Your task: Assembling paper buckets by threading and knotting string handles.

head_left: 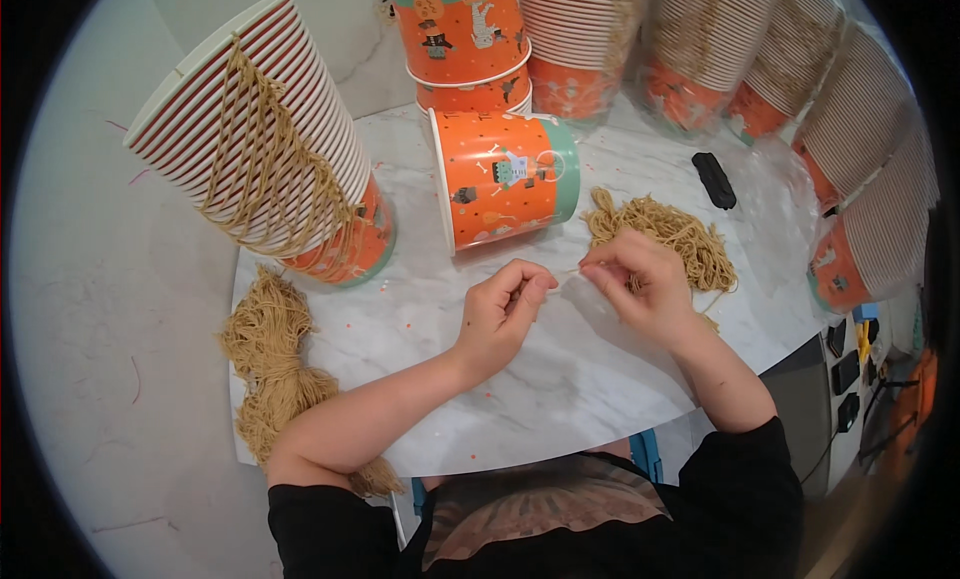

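Above the middle of the table, my left hand (503, 314) and my right hand (645, 287) face each other, fingertips a short way apart. Both are pinched on a thin tan string (569, 271), which spans the gap between them. Right behind my right hand lies a loose heap of tan string (668, 235), partly hidden by it. An orange paper bucket (505, 184) with a green base and cartoon prints rests on its side just beyond my hands, its white rim toward the left.
At the left leans a tall stack of nested buckets (280, 149) draped with looped string. A tied bundle of string (270, 339) lies by my left forearm. More stacked buckets (465, 39) and several plastic-wrapped stacks (700, 49) line the back and right. A black object (713, 180) lies near them.
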The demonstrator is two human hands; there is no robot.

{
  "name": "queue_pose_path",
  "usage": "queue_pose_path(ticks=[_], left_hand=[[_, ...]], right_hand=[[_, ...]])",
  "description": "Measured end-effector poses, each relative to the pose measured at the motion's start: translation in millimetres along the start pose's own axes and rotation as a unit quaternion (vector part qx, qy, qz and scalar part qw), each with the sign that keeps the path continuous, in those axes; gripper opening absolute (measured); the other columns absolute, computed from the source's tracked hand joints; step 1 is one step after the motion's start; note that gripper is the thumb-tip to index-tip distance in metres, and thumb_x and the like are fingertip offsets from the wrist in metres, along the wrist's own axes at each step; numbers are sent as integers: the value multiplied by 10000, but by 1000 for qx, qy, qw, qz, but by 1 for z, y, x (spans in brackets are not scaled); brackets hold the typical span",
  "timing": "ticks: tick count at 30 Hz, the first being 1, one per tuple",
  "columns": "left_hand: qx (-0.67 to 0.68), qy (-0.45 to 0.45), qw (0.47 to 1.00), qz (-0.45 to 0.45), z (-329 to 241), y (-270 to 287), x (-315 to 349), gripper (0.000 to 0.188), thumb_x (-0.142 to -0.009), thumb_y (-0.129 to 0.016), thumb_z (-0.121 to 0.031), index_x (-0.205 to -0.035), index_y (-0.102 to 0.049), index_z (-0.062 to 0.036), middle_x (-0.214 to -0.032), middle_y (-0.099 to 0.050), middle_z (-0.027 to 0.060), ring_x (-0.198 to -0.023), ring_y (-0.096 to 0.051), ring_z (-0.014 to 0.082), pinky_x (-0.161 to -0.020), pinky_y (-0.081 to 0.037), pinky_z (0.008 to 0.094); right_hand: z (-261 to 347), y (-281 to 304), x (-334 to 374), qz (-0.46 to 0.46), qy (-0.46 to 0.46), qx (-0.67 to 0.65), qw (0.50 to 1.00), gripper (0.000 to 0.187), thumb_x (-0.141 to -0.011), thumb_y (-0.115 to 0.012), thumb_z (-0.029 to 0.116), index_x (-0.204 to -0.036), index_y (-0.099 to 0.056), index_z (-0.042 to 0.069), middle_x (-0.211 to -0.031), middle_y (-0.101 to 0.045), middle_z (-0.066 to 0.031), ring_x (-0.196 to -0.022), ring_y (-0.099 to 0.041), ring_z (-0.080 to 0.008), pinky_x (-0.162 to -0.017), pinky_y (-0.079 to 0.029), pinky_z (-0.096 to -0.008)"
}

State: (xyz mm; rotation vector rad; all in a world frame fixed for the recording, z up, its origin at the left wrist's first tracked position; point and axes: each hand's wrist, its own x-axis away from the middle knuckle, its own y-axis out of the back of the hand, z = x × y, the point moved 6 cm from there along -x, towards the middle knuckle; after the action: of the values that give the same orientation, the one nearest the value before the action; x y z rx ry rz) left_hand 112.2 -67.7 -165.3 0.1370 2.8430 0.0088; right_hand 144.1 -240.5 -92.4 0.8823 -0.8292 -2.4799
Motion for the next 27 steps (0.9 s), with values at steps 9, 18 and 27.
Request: queue_pose_path(ticks=[9,18,27], left_hand=[[-20,-31,999,-17,-7,0,2,164,-1069,-562,-143,-1015,-644,-11,-755,-562,-28,-651,-489,27,-580,-395,202],[-42,-51,998,-25,-9,-1,4,44,-976,-671,-46,-958,-668,-6,-777,-637,-11,-637,-496,25,-549,-391,204],[-104,-100,989,-38,-15,0,3,55,-946,-689,-32,-911,-652,-9,-722,-613,0,-582,-461,49,-528,-375,230]], right_hand=[[-13,-5,0,-9,-9,-141,990,299,-950,-682,82,-1230,-604,11,-1099,-649,-117,-1031,-653,-227,-903,-519,-328],[-18,-38,13,72,-109,-333,934,329,-974,-672,33,-1276,-542,15,-1051,-577,-19,-944,-582,-78,-836,-491,-248],[-3,-20,9,35,-30,-136,990,101,-903,-745,36,-997,-711,23,-875,-571,-22,-754,-583,-86,-623,-459,-228]])
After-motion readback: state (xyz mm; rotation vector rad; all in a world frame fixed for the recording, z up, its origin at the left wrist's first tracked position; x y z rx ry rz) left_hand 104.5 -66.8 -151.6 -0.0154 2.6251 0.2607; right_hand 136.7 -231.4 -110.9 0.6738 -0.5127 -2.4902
